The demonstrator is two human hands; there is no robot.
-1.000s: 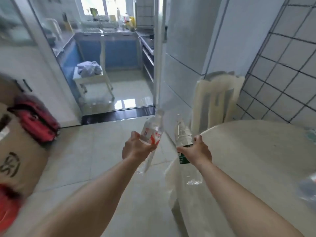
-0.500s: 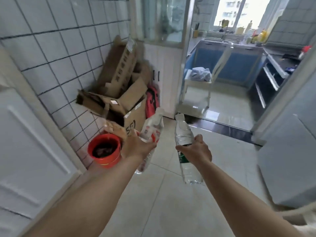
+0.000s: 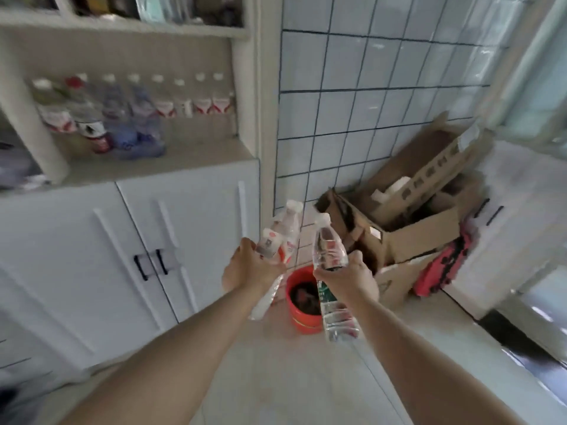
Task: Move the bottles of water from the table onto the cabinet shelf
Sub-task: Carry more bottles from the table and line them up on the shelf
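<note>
While bottles (image 3: 159,102) line shelf (image 3: 196,154), hands full

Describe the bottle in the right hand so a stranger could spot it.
Below the white cabinet shelf with its row of bottles, two hands reach forward. The right hand grips a clear water bottle. Unlike the left hand's red-labelled bottle, its label is green.

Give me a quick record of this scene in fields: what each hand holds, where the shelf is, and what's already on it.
left hand: grips a clear plastic water bottle with red-and-white label
right hand: grips a clear plastic water bottle with green label
cabinet shelf: upper left, above white double doors
on shelf: row of water bottles, bare space at its right front
floor by wall: red bucket, brown cardboard boxes
task state: both bottles in hand, not yet shelved
</note>
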